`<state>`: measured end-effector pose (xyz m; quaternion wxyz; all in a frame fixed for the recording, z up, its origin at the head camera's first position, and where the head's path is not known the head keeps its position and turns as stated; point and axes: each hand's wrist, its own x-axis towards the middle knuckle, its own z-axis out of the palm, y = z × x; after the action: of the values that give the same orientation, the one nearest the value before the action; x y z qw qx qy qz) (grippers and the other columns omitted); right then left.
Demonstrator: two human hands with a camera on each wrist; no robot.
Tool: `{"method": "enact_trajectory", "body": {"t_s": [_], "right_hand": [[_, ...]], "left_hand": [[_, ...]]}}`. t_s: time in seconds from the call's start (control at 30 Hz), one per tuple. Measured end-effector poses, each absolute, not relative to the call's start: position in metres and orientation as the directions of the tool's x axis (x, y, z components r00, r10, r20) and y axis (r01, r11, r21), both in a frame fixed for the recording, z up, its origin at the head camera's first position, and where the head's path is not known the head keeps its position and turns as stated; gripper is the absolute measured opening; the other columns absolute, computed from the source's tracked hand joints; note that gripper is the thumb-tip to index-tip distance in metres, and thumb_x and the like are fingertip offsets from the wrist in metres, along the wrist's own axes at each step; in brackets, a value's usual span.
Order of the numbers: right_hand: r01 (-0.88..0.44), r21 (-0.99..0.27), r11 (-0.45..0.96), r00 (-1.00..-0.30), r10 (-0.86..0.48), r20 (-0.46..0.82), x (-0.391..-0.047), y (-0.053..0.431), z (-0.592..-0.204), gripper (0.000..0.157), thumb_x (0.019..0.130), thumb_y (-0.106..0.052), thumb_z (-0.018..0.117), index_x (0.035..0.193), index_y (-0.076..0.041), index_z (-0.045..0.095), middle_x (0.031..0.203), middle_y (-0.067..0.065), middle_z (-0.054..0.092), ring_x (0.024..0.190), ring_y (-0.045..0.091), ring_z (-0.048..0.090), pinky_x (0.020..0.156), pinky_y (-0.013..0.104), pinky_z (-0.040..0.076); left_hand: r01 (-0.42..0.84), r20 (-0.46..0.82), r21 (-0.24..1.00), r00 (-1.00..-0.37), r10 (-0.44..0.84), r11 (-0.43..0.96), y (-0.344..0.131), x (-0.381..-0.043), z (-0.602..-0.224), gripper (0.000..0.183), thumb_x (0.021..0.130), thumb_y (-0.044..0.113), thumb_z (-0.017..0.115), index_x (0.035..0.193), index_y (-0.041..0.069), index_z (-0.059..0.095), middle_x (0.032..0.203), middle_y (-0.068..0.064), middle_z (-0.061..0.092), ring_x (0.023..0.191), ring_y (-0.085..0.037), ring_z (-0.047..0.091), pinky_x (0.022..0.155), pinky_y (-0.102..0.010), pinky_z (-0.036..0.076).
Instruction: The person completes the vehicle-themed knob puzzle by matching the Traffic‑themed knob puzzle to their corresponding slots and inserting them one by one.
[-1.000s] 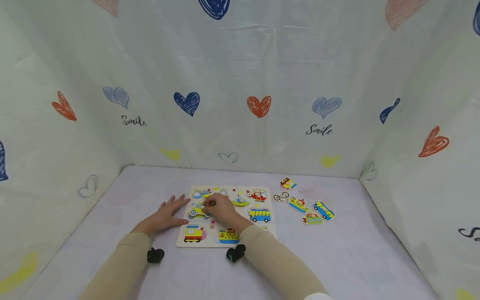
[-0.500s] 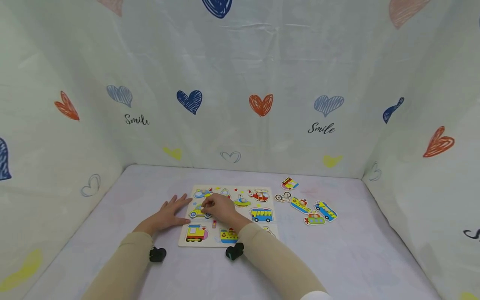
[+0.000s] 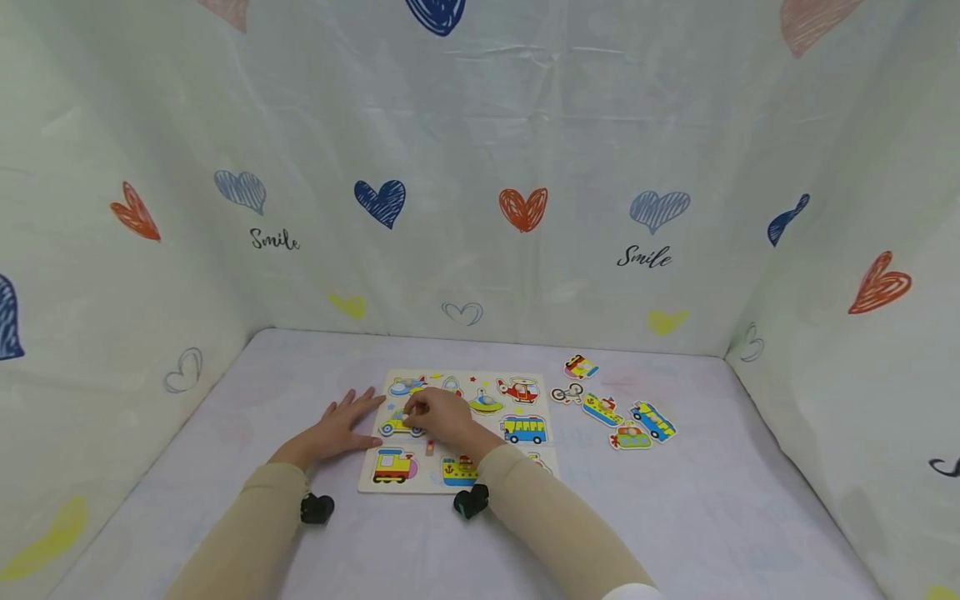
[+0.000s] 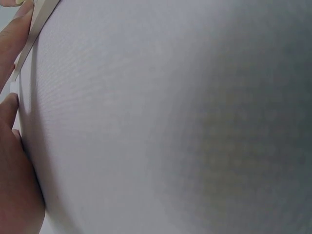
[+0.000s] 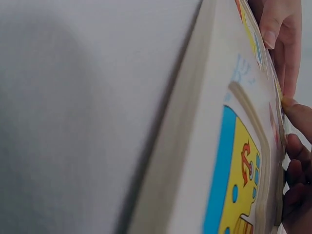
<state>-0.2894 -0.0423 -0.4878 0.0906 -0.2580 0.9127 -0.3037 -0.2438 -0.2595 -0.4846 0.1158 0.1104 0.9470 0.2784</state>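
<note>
Barely a shuffle since half a second earlier; the head view had swung a hair, so the whole scene sat slightly further right, and both hands held their places at the board [image 3: 367,481]; the right hand [image 3: 444,418] had its fingers curled, grasping the car piece [image 3: 395,427] near the board's left side, it seemed, though the hand hid part of the contact; the left hand [image 3: 333,431] had its fingers released and spread, tips at the board's left edge; and here lay the danger: the car piece could have gone in skewed, through pressure on one end only; the board might have skidded on the tabletop [image 3: 405,550] had the left hand eased off; now the tally: two hands, one board, one car piece; five loose pieces right of the board, namely one loose train [image 3: 581,367], one bicycle [image 3: 567,393], one loose ship [image 3: 602,409], one submarine [image 3: 630,437] and one loose bus [image 3: 654,422]; on the board, seven other vehicles were plain enough: one airplane [image 3: 407,386], one partly hidden rocket [image 3: 452,385], one saucer [image 3: 485,402], one helicopter [image 3: 519,390], one board bus [image 3: 524,429], one board train [image 3: 394,467], one board ship [image 3: 459,471]; a further figure [image 3: 538,461], lower right, was too covered to name!
</note>
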Motion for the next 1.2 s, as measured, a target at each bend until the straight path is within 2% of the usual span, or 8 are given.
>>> {"method": "enact_trajectory", "body": {"t_s": [0.2,0.47,0.77,0.87,0.97,1.1,1.2], "right_hand": [[-0.464,-0.548,0.696,-0.833,-0.553,0.003,-0.291,-0.041,-0.487,0.011,0.089,-0.036,0.071,0.096,-0.027,0.069,0.076,-0.011,0.054,0.069,0.006,0.049,0.064,0.023,0.037],[-0.464,-0.545,0.698,-0.827,-0.562,-0.016,-0.292,-0.039,-0.487,0.013,0.090,-0.036,0.071,0.100,-0.028,0.069,0.076,-0.011,0.054,0.071,0.007,0.049,0.067,0.025,0.037],[-0.476,-0.532,0.700,-0.816,-0.577,-0.030,-0.293,-0.040,-0.485,0.017,0.090,-0.037,0.070,0.105,-0.028,0.069,0.077,-0.011,0.053,0.070,0.006,0.048,0.064,0.023,0.037],[-0.459,-0.581,0.672,-0.810,-0.585,-0.038,-0.292,-0.038,-0.484,0.022,0.090,-0.036,0.071,0.111,-0.027,0.069,0.079,-0.011,0.054,0.072,0.006,0.049,0.064,0.023,0.038],[-0.386,-0.698,0.603,-0.816,-0.576,-0.047,-0.293,-0.033,-0.484,0.026,0.090,-0.032,0.071,0.115,-0.026,0.069,0.083,-0.011,0.057,0.075,0.008,0.051,0.064,0.022,0.041],[-0.257,-0.849,0.462,-0.854,-0.520,-0.024,-0.295,-0.022,-0.481,0.025,0.091,-0.024,0.071,0.116,-0.020,0.069,0.089,-0.007,0.060,0.079,0.011,0.051,0.065,0.024,0.044],[-0.230,-0.885,0.406,-0.880,-0.475,0.010,-0.297,-0.013,-0.479,0.026,0.091,-0.021,0.071,0.116,-0.016,0.069,0.089,-0.005,0.060,0.078,0.013,0.052,0.065,0.025,0.045]], "left_hand": [[0.165,-0.152,0.554,-0.943,0.294,0.816,-0.260,-0.247,-0.485,0.084,0.083,0.038,0.076,0.149,0.004,0.036,0.157,-0.027,0.016,0.143,-0.051,-0.001,0.111,-0.066,-0.003],[0.174,-0.152,0.554,-0.941,0.304,0.814,-0.259,-0.249,-0.483,0.084,0.083,0.038,0.076,0.149,0.004,0.036,0.157,-0.028,0.015,0.142,-0.051,-0.001,0.110,-0.066,-0.004],[0.157,-0.160,0.567,-0.942,0.295,0.809,-0.259,-0.248,-0.481,0.084,0.083,0.036,0.077,0.149,0.002,0.036,0.157,-0.029,0.014,0.142,-0.052,-0.002,0.110,-0.066,-0.005],[0.153,-0.168,0.562,-0.941,0.293,0.813,-0.261,-0.246,-0.481,0.084,0.084,0.037,0.076,0.149,0.002,0.035,0.157,-0.029,0.014,0.142,-0.051,-0.003,0.110,-0.066,-0.005],[0.147,-0.168,0.571,-0.942,0.291,0.808,-0.261,-0.246,-0.482,0.085,0.084,0.037,0.076,0.149,0.002,0.035,0.157,-0.029,0.013,0.142,-0.051,-0.004,0.111,-0.065,-0.005],[0.159,-0.157,0.574,-0.941,0.299,0.803,-0.261,-0.246,-0.484,0.085,0.084,0.038,0.076,0.149,0.002,0.035,0.157,-0.029,0.014,0.142,-0.051,-0.003,0.111,-0.065,-0.005],[0.158,-0.156,0.569,-0.943,0.294,0.807,-0.262,-0.247,-0.486,0.085,0.083,0.038,0.076,0.149,0.003,0.035,0.157,-0.029,0.013,0.142,-0.051,-0.004,0.111,-0.065,-0.006]]}}
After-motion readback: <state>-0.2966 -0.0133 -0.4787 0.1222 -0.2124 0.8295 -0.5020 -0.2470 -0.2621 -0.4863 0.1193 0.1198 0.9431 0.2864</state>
